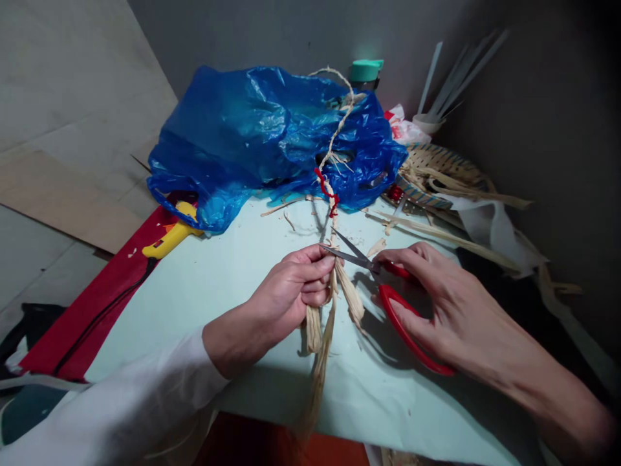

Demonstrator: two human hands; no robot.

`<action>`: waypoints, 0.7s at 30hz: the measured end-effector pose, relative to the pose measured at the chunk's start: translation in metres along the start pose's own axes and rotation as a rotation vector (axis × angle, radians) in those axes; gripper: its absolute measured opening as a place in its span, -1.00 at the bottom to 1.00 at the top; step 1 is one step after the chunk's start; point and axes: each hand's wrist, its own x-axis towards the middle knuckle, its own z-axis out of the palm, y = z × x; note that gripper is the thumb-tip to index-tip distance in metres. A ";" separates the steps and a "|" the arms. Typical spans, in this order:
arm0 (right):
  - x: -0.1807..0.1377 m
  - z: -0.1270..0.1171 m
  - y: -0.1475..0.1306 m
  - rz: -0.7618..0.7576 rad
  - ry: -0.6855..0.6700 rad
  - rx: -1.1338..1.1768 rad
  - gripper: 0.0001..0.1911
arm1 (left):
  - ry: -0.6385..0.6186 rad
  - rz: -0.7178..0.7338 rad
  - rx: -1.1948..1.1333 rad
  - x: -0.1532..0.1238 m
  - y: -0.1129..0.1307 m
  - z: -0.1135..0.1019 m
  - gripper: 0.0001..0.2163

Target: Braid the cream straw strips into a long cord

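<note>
My left hand (305,281) is closed around the lower end of a braided cord of dried husk (342,123). Below the fist, loose husk strips (352,294) hang down and fan apart. Red yarn (327,191) winds round the braid a little above the grip. In my right hand (436,304) are scissors with red handles (400,323), their blades parted. The blades point left at the braid just above my left fingers, one reaching the fingertips. Whether they touch the cord I cannot tell.
A blue plastic bag (257,136) covers the back of the pale green tabletop (194,298). A yellow-handled tool with a black cord (169,239) lies at left. At right sits a woven basket (436,168) with husk strips. Behind stand a teal-lidded container (366,71) and a cup of white sticks (429,123).
</note>
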 end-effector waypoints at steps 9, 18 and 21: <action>0.003 -0.001 0.005 -0.109 -0.022 0.009 -0.62 | -0.010 -0.026 0.007 -0.001 -0.001 -0.003 -0.88; 0.002 -0.001 0.013 -0.136 0.057 -0.073 -0.57 | -0.018 0.011 0.086 -0.003 0.000 -0.003 -0.90; 0.004 0.003 0.011 -0.117 0.093 -0.094 -0.57 | -0.016 0.019 0.088 -0.002 -0.001 -0.002 -0.90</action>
